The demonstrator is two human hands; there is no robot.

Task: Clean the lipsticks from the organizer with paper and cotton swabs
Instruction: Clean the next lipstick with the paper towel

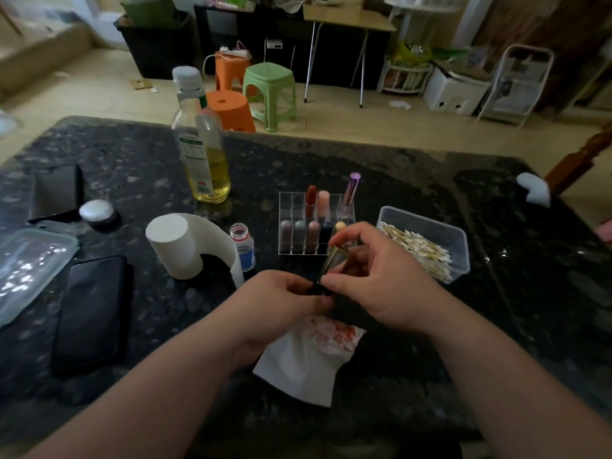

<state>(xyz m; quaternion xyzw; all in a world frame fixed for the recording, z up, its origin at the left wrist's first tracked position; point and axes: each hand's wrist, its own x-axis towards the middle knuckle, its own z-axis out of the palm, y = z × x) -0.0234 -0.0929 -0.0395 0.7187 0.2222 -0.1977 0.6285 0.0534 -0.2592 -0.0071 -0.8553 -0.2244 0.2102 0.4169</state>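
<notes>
Head view, single frame.

- Both hands are together just in front of the organizer (pixel 290 201), on the near side of it. I see the left hand (pixel 284 296) curled round the dark lower end of the held lipstick (pixel 331 261). The right hand (pixel 381 276) pinches its upper part between thumb and fingertips.
- The held lipstick is a tilted, gold-toned, angular case with a black section at the bottom. I cannot tell whether the cap is on; the fingers hide the join.
- The organizer is clear acrylic with a grid of cells and stands on the dark speckled tabletop (pixel 397 180). The lipsticks (pixel 311 197) stand upright in it. The back row has a dark red one, a peach one and a slim purple-topped tube. The front row has five rounded caps in mauve, grey-blue, pink, navy and yellow.
- A sheet of paper (pixel 308 359), white with red-orange smears at its far end, lies on the tabletop on the near side of the organizer, under the hands.
- Just right of the organizer, a clear tub (pixel 461 234) holds cotton swabs (pixel 420 248).
- To the left of the organizer are a small open bottle (pixel 245 248) and a paper roll (pixel 175 246).
</notes>
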